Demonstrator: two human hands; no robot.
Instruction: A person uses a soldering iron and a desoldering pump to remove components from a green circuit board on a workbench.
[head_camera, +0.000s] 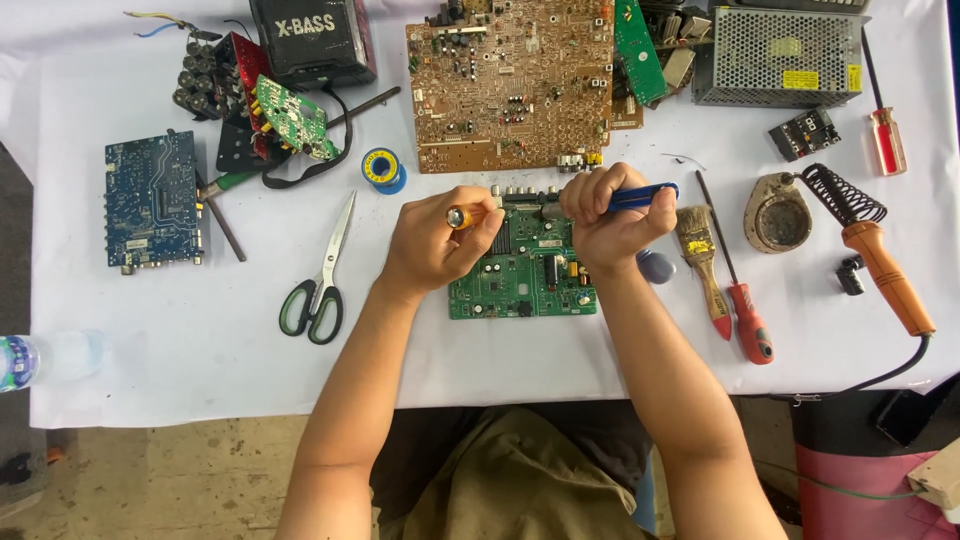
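Here both hands (520, 235) crowd the green board's (520, 280) top edge.

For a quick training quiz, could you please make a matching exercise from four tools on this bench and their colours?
1. scissors
2. brush
3. solder spool
4. soldering iron

A. blue with a yellow label
B. orange handle
C. green and black handles
D. wooden handle, pale bristles

Pairs: 1-C, 2-D, 3-A, 4-B

Bright even daylight, soft shadows, edges perhaps slightly bowed.
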